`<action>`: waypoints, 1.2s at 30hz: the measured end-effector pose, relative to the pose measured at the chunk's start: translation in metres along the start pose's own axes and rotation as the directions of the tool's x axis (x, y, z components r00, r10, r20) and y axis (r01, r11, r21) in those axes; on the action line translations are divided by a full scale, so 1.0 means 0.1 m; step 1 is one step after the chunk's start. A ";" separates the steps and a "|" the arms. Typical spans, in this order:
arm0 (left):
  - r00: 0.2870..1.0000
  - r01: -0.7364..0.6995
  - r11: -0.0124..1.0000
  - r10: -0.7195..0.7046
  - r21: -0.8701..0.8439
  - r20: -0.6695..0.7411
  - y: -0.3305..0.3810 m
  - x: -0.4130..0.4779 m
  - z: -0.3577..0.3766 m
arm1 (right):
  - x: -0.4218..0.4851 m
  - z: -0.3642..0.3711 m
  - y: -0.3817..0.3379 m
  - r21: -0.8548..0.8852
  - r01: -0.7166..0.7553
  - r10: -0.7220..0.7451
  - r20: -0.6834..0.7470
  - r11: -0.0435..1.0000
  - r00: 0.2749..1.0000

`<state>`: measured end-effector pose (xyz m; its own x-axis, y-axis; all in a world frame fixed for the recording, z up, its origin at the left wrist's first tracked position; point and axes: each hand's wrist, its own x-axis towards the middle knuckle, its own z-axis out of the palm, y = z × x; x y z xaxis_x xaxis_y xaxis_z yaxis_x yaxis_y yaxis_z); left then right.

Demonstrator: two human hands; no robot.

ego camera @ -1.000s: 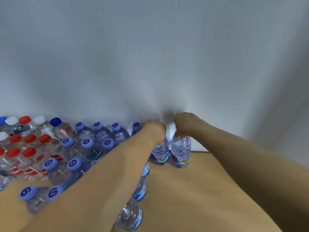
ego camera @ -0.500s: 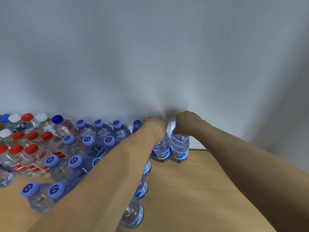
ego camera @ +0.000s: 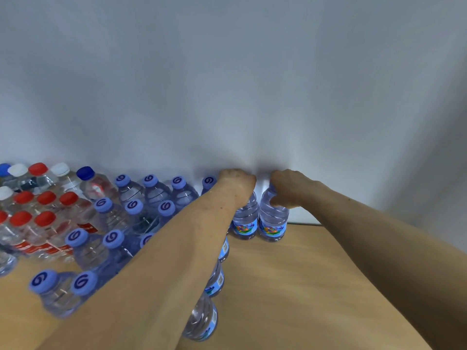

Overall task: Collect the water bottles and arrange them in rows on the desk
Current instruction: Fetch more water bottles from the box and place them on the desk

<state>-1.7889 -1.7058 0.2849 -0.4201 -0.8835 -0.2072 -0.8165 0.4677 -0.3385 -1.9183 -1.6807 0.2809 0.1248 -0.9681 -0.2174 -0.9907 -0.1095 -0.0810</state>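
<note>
Worktop (ego camera: 303, 286) space at 12 o'clock, against the grey wall (ego camera: 227, 84), carries two upright bottles touching side by side. The left grip (ego camera: 237, 184) is clamped over the top of the left bottle (ego camera: 244, 224); the right grip (ego camera: 288, 192) is curled round the neck of the right bottle (ego camera: 274, 224). Rows of purple-capped bottles (ego camera: 88, 251) fill 9 to 11 o'clock, with red-capped bottles (ego camera: 45, 219) beyond them at 9 o'clock.

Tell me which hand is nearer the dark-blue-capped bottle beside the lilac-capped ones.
Left. The left hand grips a labelled bottle to the right of the dark-blue-capped bottle; the right hand grips the neighbouring bottle, farther right.
</note>
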 end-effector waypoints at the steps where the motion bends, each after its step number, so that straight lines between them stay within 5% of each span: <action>1: 1.000 -0.002 1.000 0.002 -0.007 -0.005 0.00 0.00 0.00 | -0.01 0.01 0.00 0.011 0.001 -0.001 -0.016 1.000 1.000; 20: 1.000 0.020 0.988 -0.018 -0.155 0.017 -0.04 0.10 0.13 | 0.02 0.00 0.03 -0.017 -0.029 0.029 0.014 0.999 0.999; 29: 0.994 0.104 0.992 -0.101 -0.065 0.049 0.08 -0.05 0.03 | -0.16 -0.13 0.00 -0.002 -0.078 0.078 0.077 0.997 0.994; 36: 0.990 0.105 0.994 -0.103 0.021 -0.097 0.29 -0.28 -0.63 | -0.59 -0.56 0.09 -0.067 -0.031 0.029 -0.032 0.997 0.999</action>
<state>-1.8252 -1.6690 0.3388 -0.3701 -0.9254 -0.0816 -0.8478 0.3724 -0.3777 -1.9380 -1.6375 0.3477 0.0940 -0.9776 -0.1884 -0.9955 -0.0939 -0.0090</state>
